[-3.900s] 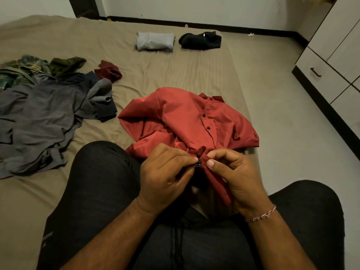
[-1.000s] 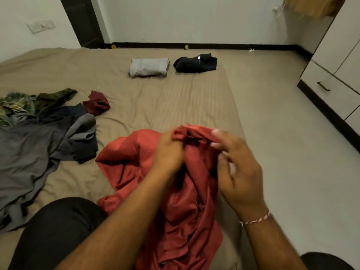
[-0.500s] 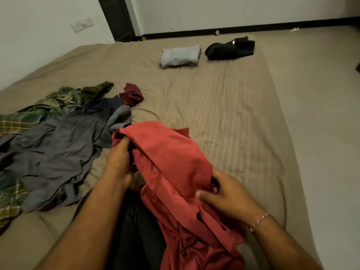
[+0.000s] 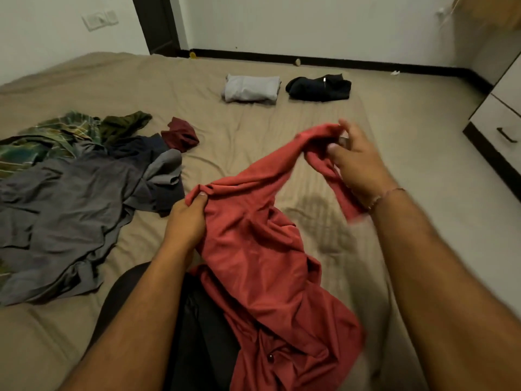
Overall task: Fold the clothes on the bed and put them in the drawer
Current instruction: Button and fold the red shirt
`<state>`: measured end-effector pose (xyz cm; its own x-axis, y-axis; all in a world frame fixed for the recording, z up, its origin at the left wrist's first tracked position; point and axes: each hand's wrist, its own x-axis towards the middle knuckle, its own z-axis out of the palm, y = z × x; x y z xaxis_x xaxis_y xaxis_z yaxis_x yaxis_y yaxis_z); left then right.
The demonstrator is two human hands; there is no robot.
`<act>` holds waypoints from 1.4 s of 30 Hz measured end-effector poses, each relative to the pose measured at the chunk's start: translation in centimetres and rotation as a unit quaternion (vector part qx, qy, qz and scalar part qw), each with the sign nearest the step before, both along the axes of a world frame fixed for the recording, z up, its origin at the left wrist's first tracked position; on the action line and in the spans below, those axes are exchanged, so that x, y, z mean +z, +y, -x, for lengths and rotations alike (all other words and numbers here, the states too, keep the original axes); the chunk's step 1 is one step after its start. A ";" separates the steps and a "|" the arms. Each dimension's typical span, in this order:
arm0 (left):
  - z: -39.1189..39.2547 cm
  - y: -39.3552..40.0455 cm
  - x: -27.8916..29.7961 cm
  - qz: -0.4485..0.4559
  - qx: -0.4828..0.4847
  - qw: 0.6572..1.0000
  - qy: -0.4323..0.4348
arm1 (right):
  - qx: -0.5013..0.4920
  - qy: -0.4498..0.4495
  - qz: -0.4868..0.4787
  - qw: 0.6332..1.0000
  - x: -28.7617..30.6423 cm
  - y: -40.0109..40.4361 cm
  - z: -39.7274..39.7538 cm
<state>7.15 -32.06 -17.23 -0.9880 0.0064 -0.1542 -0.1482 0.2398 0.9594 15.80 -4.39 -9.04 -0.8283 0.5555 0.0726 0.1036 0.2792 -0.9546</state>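
A red button shirt (image 4: 259,249) is stretched between my hands over the tan bed (image 4: 253,122) and drapes down across my lap. My left hand (image 4: 187,218) grips one shoulder of it near the middle of the view. My right hand (image 4: 358,159) holds the other end lifted farther out to the right, fingers curled round the cloth, and is blurred. A folded grey garment (image 4: 251,88) and a folded black garment (image 4: 320,87) lie side by side at the far end of the bed.
A heap of unfolded clothes lies at the left: a grey piece (image 4: 64,210), a green plaid shirt (image 4: 42,136), a small maroon item (image 4: 180,134). A white drawer unit with a dark handle (image 4: 504,134) stands at the right across the bare floor.
My right hand has swung up and out to the right with the shirt's end, spreading the shirt wider. My left hand keeps its grip. The view has tilted a little.
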 end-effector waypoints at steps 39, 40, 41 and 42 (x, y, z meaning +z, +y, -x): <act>6.4 1.0 18.3 0.227 -0.103 0.778 0.577 | -0.253 0.234 -0.458 0.819 5.2 4.8 -10.7; 5.6 0.8 19.7 0.168 -0.088 0.765 0.616 | -0.278 0.273 -0.457 0.800 6.3 4.4 -11.3; 4.9 0.3 20.3 0.139 -0.071 0.745 0.648 | -0.289 0.297 -0.460 0.785 6.8 3.7 -12.0; 4.2 -0.1 20.2 0.131 -0.068 0.728 0.670 | -0.284 0.304 -0.469 0.779 6.5 2.9 -12.7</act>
<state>2.93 -32.18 2.96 -0.2463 0.2624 0.9330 0.9199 0.3663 0.1399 28.54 -1.48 -2.50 -0.1236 0.2861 0.9502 0.0733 0.9576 -0.2788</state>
